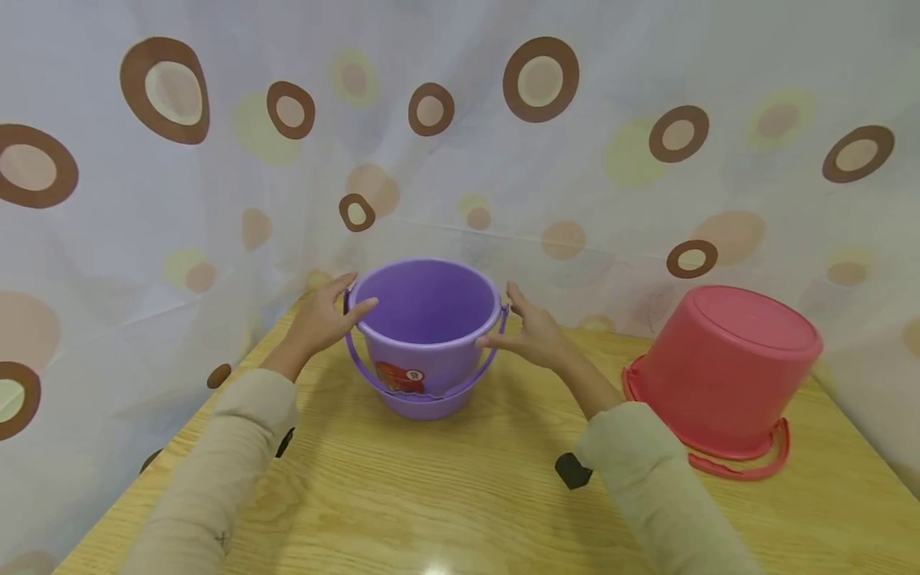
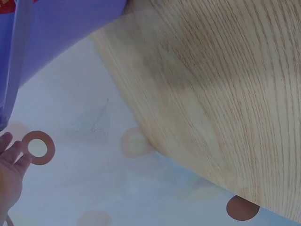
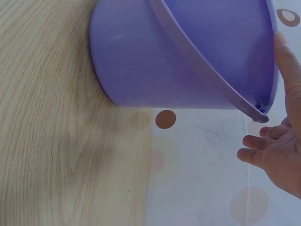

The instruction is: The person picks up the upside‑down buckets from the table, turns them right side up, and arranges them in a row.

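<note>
A purple bucket [image 1: 424, 359] stands upright on the wooden table, its mouth facing up. Its purple handle [image 3: 207, 68] hangs down across the front, below a red label [image 1: 399, 377]. My left hand [image 1: 325, 318] is at the left of the rim, thumb reaching over the edge and fingers extended outside. On the right side, the thumb of my right hand [image 1: 532, 331] touches the rim. That hand's other fingers spread apart from the bucket wall, as the right wrist view shows. In the left wrist view only some fingertips appear, beside the bucket.
To the right, a red bucket [image 1: 733, 367] sits upside down on the table [image 1: 431, 495], its red handle [image 1: 747, 471] lying on the wood. A patterned curtain [image 1: 460, 176] hangs behind and at the left. Small black devices [image 1: 573, 471] are at the sleeves.
</note>
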### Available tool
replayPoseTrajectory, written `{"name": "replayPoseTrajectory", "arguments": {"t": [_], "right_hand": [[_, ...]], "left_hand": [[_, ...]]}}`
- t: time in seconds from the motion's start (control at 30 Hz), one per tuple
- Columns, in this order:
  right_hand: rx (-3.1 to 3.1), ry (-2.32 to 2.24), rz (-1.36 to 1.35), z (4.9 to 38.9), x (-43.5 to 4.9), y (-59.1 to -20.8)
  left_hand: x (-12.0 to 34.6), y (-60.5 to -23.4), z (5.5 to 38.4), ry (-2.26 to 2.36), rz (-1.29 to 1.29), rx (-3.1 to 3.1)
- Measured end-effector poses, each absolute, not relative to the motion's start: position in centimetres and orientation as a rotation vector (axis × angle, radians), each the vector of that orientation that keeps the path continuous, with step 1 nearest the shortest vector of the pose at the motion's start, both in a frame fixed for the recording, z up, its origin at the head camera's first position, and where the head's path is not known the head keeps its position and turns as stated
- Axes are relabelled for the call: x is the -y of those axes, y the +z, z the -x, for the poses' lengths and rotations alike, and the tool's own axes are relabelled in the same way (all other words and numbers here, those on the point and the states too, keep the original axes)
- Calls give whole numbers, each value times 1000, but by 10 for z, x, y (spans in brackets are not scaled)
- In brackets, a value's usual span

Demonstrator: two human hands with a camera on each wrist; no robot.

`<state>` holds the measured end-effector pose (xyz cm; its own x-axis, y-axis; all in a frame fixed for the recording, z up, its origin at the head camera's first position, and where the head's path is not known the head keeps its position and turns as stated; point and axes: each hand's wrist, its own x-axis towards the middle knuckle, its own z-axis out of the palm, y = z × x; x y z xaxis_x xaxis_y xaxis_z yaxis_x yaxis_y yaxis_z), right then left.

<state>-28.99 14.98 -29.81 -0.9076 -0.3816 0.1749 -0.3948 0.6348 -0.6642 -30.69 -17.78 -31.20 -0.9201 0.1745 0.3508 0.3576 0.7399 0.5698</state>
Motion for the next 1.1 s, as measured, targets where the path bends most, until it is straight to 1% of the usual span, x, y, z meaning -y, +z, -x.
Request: {"name": "replayPoseTrajectory", "arguments": {"t": [0.53,0.8,1.1], "right_hand": [[2691,969,-595,271,-174,-296],[2678,944,-589,264,-186,-296],[2588,873,-607,254,-203,-306]], "left_hand": [[162,-290,288,-767,509,2559],[148,-287,280,-733,553,2535],[129,-285,272,-683,669,2484]]}}
